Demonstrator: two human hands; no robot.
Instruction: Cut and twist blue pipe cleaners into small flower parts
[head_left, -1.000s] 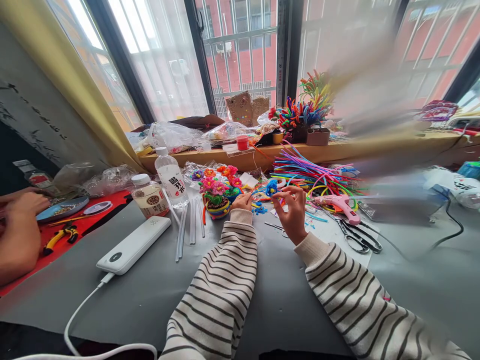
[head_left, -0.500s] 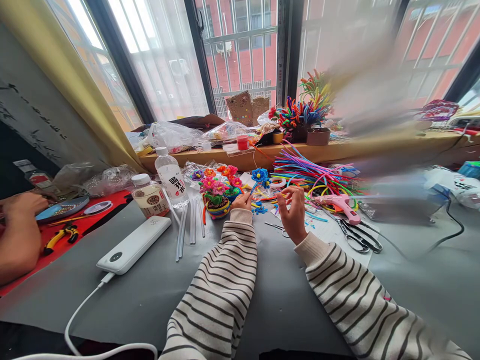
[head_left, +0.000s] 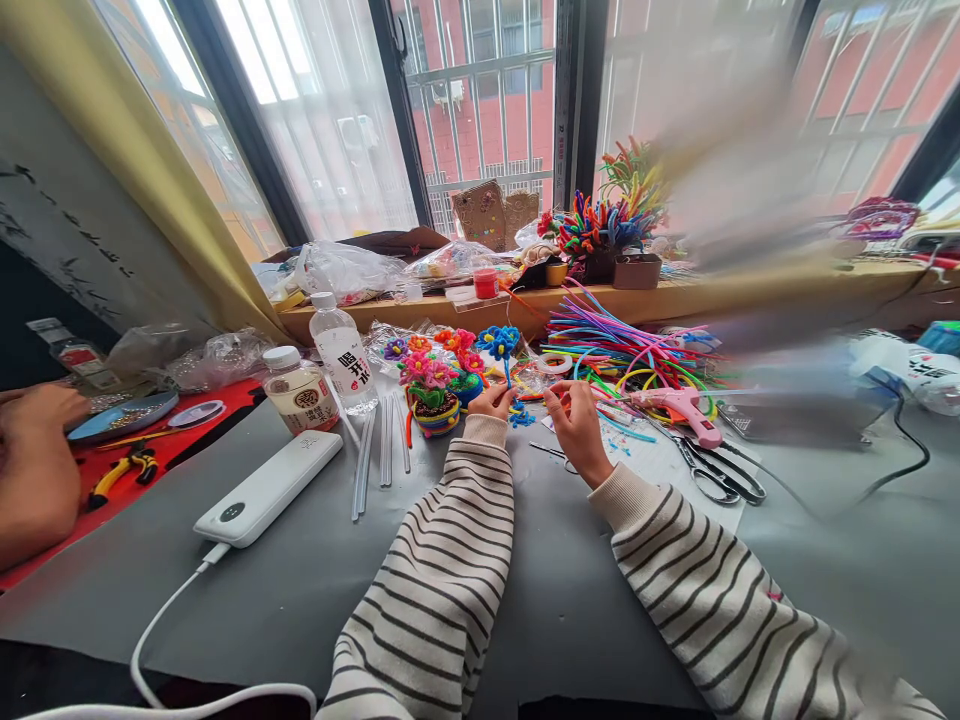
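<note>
My left hand (head_left: 491, 402) is closed round the stem of a blue pipe-cleaner flower (head_left: 498, 342) with a yellow centre, held upright above the grey table (head_left: 315, 560). Just to its right, my right hand (head_left: 576, 425) has its fingers curled and pinched near the stem's lower end; what it grips is too small to make out. A small pot of pink and orange pipe-cleaner flowers (head_left: 435, 385) stands left of my left hand. Both my sleeves are striped.
A pile of coloured pipe cleaners (head_left: 622, 345), a pink glue gun (head_left: 686, 410) and scissors (head_left: 716, 475) lie to the right. Two bottles (head_left: 341, 355), clear glue sticks (head_left: 379, 450) and a white power bank (head_left: 266, 490) lie left. Another person's hand (head_left: 34, 470) rests at far left by pliers (head_left: 120, 470).
The blue flower went from between both hands, low down, to upright on its stem in my left hand, then a little further left. My right hand let go of the flower head and dropped lower.
</note>
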